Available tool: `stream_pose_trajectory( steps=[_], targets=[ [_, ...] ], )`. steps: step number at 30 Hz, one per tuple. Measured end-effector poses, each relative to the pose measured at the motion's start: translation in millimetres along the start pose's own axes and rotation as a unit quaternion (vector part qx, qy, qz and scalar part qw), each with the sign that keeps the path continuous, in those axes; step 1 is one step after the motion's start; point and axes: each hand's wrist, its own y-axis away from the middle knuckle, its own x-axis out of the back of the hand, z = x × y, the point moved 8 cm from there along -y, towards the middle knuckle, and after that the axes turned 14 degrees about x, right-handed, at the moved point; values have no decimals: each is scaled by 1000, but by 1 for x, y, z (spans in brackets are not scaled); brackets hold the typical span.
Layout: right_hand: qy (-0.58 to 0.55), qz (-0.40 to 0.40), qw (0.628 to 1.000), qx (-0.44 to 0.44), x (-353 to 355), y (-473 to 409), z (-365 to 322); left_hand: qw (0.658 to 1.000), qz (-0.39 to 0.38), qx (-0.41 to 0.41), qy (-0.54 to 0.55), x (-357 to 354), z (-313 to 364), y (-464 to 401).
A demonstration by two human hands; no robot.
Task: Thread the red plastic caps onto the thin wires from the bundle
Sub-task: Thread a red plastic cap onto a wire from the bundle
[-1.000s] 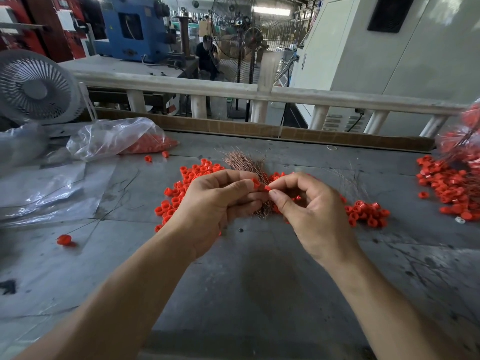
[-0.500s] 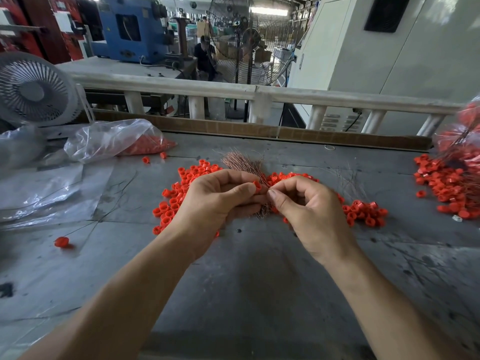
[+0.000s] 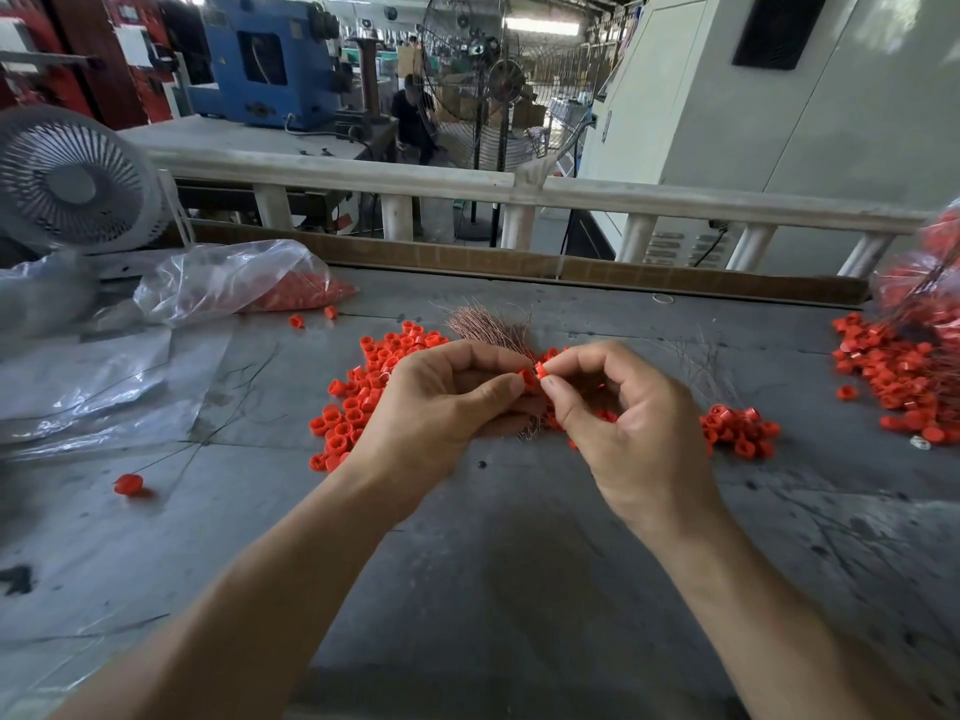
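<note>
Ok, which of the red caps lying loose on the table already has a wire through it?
The lone red plastic cap at the table's near left, apart from the piles; a thin dark wire runs from it.

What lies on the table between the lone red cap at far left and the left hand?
In the head view, bare grey table and a thin dark wire separate lone cap from left hand.

red caps (image 3: 363, 402) heaped on the table beside a coppery wire bundle (image 3: 488, 324).
</note>
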Motion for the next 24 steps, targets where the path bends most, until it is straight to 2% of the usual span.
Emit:
stream_pose_trajectory(
  steps=[10,18,24],
  targets=[
    [83,-31,994,61,0,-4,-13,999,8,-23,-30,0,1,-1],
    [98,-46,992,64,-2,-5,-16,991,28,-69,-107,1,4,0],
    [98,-48,993,53,-2,-4,-14,992,32,-69,-103,0,3,1]
  ],
)
